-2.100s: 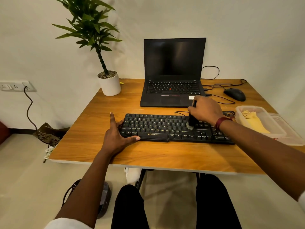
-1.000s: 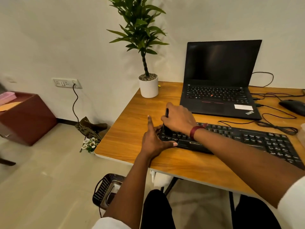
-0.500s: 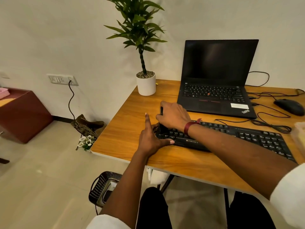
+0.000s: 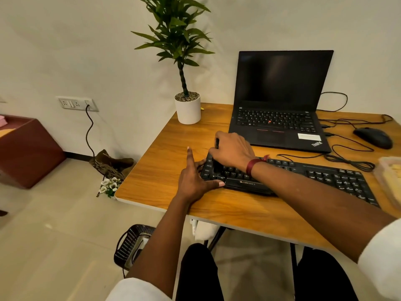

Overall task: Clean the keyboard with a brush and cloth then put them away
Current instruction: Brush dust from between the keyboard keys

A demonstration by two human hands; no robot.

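A black keyboard lies across the wooden table. My right hand is closed around a small black brush, whose bristles rest on the keys at the keyboard's left end; most of the brush is hidden by my fingers. My left hand lies flat on the table against the keyboard's left edge, fingers spread, thumb along its front. At the right edge sits a clear plastic box with a yellow cloth inside, partly cut off.
An open black laptop stands behind the keyboard, a black mouse and loose cables to its right. A potted plant occupies the table's far left corner. Below the table's left edge a black basket sits on the floor.
My right hand carried the brush from the keyboard's middle to its left end, beside my left hand. My head turned left, so the box slid to the frame's right edge.
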